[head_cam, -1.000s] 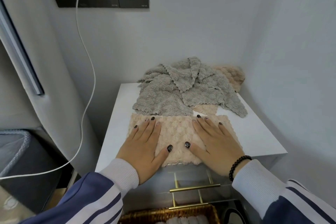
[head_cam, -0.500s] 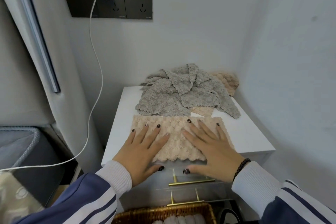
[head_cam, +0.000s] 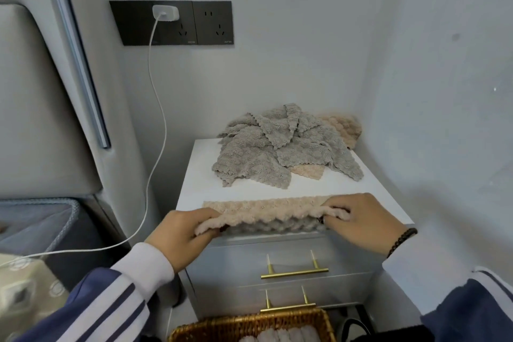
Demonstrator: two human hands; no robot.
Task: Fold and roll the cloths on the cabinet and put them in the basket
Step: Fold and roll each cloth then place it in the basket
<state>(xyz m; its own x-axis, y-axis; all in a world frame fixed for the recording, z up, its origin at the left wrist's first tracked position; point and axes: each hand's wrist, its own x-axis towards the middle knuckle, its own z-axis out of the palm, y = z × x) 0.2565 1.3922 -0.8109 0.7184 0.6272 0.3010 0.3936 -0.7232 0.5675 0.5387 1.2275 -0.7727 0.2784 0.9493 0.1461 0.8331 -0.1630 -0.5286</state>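
Right now, head view only: a person stands at a white cabinet (head_cam: 200,175) in a room corner, both hands at its front edge. Left hand (head_cam: 181,233) pinches the near-left corner of a beige cloth (head_cam: 266,212), fingers curled round the rolled-up front hem. Right hand (head_cam: 361,219) grips the near-right corner of the same cloth, fingers curled over the fold, thumb underneath; a dark bead bracelet (head_cam: 401,240) sits on that wrist. Beige cloth lies along the front edge of the cabinet top, its near hem lifted and turned over toward the back, far hem still flat on the top. Both sleeves are navy with white stripes and white cuffs. Behind, toward the back and right edge of the top, a loose heap of grey cloths (head_cam: 280,147) lies crumpled, with another beige cloth (head_cam: 342,128) at the back-right corner partly under it and a beige corner poking out at the heap's front. Cabinet front has two drawers with gold bar handles (head_cam: 294,273). Below the cabinet front, at the bottom edge of the view, a woven wicker basket (head_cam: 244,325) holds pale rolled cloths (head_cam: 277,337), only their tops visible. On the wall above, a dark socket panel (head_cam: 172,22) carries a white charger (head_cam: 165,12); its white cable (head_cam: 158,133) hangs down and runs off left. Grey padded furniture sits left of the cabinet.
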